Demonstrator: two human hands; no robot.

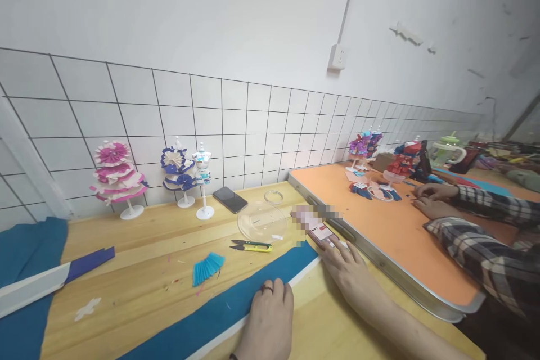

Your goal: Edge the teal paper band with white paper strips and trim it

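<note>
A long dark-blue cloth strip (248, 288) with a white edge lies slantwise on the wooden table. My left hand (270, 318) rests on it, fingers bent together over its white edge; the fingertips are partly hidden. At the strip's far end my right hand (346, 267) lies with its fingers stretched out, touching the lower end of a phone (321, 230) with a lit screen, partly blurred. Just beyond the strip are yellow-handled thread snips (252, 246) and a small pleated light-blue piece of fabric (208, 268).
Small stands with ruffled doll dresses (120, 174) line the tiled wall. A dark phone (230, 199), a clear round plate (261, 222) and blue cloth (25, 259) lie about. To the right, a co-worker's hands (432, 199) work over an orange metal-edged table (405, 247).
</note>
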